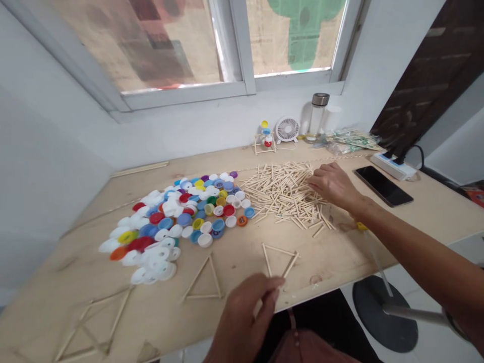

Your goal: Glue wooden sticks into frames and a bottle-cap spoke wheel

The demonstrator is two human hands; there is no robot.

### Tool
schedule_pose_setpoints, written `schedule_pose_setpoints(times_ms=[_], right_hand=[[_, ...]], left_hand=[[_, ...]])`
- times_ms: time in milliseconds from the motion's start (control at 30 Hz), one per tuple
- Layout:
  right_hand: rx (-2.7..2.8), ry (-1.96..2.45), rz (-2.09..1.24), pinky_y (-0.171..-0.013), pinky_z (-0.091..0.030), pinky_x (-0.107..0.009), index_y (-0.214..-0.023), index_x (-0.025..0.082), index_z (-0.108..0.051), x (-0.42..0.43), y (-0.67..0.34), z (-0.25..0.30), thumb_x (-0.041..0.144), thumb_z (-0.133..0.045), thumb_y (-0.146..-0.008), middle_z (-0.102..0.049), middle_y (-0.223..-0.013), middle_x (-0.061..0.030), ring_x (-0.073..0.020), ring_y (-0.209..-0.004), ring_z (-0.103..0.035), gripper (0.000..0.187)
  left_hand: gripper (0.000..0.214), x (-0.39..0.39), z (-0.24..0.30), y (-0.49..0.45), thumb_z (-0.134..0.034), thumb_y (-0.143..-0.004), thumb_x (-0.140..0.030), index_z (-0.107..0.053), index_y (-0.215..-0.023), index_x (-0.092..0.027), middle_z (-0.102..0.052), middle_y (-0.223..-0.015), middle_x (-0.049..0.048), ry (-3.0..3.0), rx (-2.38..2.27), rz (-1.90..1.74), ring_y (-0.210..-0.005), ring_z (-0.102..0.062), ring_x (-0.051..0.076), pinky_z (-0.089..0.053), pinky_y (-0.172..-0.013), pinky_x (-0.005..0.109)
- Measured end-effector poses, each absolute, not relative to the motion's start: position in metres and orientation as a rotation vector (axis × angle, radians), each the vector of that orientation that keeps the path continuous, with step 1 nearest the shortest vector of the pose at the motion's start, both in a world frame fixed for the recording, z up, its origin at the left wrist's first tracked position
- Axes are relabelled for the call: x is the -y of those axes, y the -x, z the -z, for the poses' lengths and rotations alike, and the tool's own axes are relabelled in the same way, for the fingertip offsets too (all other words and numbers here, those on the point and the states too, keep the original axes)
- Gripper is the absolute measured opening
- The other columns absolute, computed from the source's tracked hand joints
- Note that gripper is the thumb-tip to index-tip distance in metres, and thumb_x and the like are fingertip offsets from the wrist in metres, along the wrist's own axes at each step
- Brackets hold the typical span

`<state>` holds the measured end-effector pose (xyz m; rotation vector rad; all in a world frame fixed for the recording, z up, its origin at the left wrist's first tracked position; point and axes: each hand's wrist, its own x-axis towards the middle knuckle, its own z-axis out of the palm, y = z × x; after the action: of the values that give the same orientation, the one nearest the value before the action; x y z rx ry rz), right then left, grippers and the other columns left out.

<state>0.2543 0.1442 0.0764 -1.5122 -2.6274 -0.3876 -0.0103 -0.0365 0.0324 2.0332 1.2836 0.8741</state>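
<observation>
Your left hand (247, 315) is pinching with thumb and forefinger at the near corner of a small, pale wooden-stick triangle (280, 249), which is lying flat at the front edge of the light plywood table (434, 222). Three thin, straight, cream-coloured sticks are making up its sides; the far side is running nearly crosswise, one end is poking slightly past the right corner, and your fingertips are covering the near corner, so you are hiding how the ends are meeting there.

Your right hand (329, 182) is reaching to the right edge of a loose, tangled pile of short, pale wooden sticks (282, 189), its fingers bending inward; whether they are gripping a stick, you cannot tell from this angle. A flat black rectangular phone (383, 185) is lying near that hand, on its right.

To the left of the triangle, a second pale wooden-stick triangle (215, 276) is lying with its point facing away from you, and farther left a larger angular pale stick frame (120, 318) is standing near the table's edge. A broad heap of round multicoloured plastic caps (184, 219) is spreading beyond them, its right side bordering the pile.
</observation>
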Motion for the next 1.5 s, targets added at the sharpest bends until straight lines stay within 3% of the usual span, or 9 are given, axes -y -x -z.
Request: schedule_pose_setpoints(times_ms=[133,233,367,500,767,967,1167,1333,1500], right_hand=[[2.546,1.597,0.367,-0.071,-0.029,-0.034,-0.078,0.015,-0.070,-0.128,-0.261,-0.082,0.026,-0.042,-0.094,-0.069,-0.073,-0.0092,-0.0211,-0.074,-0.056,0.034],[2.448,1.664,0.321,-0.067,-0.032,-0.032,-0.082,0.016,-0.071,-0.116,-0.265,-0.078,0.028,-0.043,-0.093,-0.070,-0.073,-0.0095,-0.0208,-0.070,-0.059,0.033],[2.346,1.701,0.200,-0.062,-0.037,-0.027,-0.092,0.020,-0.072,-0.099,-0.270,-0.069,0.029,-0.047,-0.090,-0.072,-0.077,-0.0062,-0.0198,-0.070,-0.063,0.027],[2.282,1.687,0.037,-0.060,-0.042,-0.025,-0.091,0.023,-0.072,-0.078,-0.275,-0.065,0.030,-0.048,-0.089,-0.074,-0.080,-0.0029,-0.0173,-0.068,-0.065,0.026],[2.119,1.612,-0.368,-0.069,-0.050,-0.032,-0.093,0.022,-0.072,-0.050,-0.275,-0.050,0.029,-0.049,-0.086,-0.075,-0.090,-0.0053,-0.0221,-0.080,-0.068,0.026],[2.124,1.529,-0.349,-0.066,-0.049,-0.031,-0.089,0.022,-0.072,-0.035,-0.266,-0.042,0.026,-0.050,-0.087,-0.074,-0.088,-0.0049,-0.0199,-0.075,-0.067,0.022],[2.240,1.159,-0.429,-0.074,-0.046,-0.034,-0.088,0.021,-0.070,-0.002,-0.240,-0.047,0.024,-0.051,-0.090,-0.073,-0.084,-0.0060,-0.0187,-0.078,-0.065,0.019],[1.849,1.280,-0.978,-0.066,-0.048,-0.027,-0.090,0.021,-0.070,0.015,-0.219,-0.045,0.033,-0.058,-0.085,-0.069,-0.079,-0.0031,-0.0153,-0.072,-0.063,0.017],[1.317,1.262,-1.523,-0.065,-0.049,-0.027,-0.095,0.018,-0.069,0.019,-0.207,-0.036,0.044,-0.070,-0.073,-0.066,-0.070,-0.0010,-0.0138,-0.066,-0.062,0.034]], left_hand=[[0.021,-0.018,-0.053,0.003,-0.048,-0.087,-0.020,-0.067,-0.095,-0.020,-0.073,-0.084,0.0032,-2.147,-1.501,-0.765,-0.070,-0.066,0.015,-0.052,-0.069,0.026],[0.024,-0.062,-0.057,-0.011,-0.044,-0.088,-0.020,-0.067,-0.096,-0.021,-0.073,-0.094,0.0034,-2.310,-1.701,-0.424,-0.085,-0.067,0.017,-0.050,-0.076,0.027],[0.025,-0.103,-0.049,-0.032,-0.043,-0.088,-0.021,-0.066,-0.095,-0.018,-0.071,-0.098,0.0081,-2.314,-1.822,-0.290,-0.094,-0.065,0.022,-0.048,-0.078,0.031],[0.023,-0.122,-0.039,-0.046,-0.045,-0.087,-0.022,-0.065,-0.096,-0.016,-0.070,-0.098,0.0119,-2.300,-1.901,-0.183,-0.094,-0.065,0.025,-0.048,-0.077,0.033],[0.020,-0.132,-0.034,-0.049,-0.046,-0.083,-0.015,-0.064,-0.091,-0.014,-0.069,-0.094,0.0145,-2.275,-1.949,-0.211,-0.090,-0.066,0.027,-0.049,-0.073,0.034],[0.015,-0.092,-0.058,-0.037,-0.046,-0.087,-0.019,-0.061,-0.089,-0.018,-0.069,-0.097,0.0063,-2.293,-1.796,-0.441,-0.097,-0.062,0.018,-0.046,-0.083,0.028],[0.009,-0.002,-0.059,-0.028,-0.050,-0.084,-0.021,-0.058,-0.080,-0.020,-0.067,-0.074,0.0000,-2.082,-1.374,-0.634,-0.069,-0.063,0.015,-0.044,-0.065,0.026],[0.010,0.031,-0.044,-0.027,-0.052,-0.084,-0.028,-0.050,-0.079,-0.019,-0.064,-0.062,-0.0017,-1.334,-1.088,-0.677,-0.046,-0.054,0.010,-0.040,-0.050,0.021],[0.020,0.041,-0.039,-0.027,-0.056,-0.083,-0.036,-0.049,-0.083,-0.018,-0.066,-0.060,0.0001,-0.942,-0.923,-0.688,-0.043,-0.055,0.009,-0.040,-0.048,0.020]])
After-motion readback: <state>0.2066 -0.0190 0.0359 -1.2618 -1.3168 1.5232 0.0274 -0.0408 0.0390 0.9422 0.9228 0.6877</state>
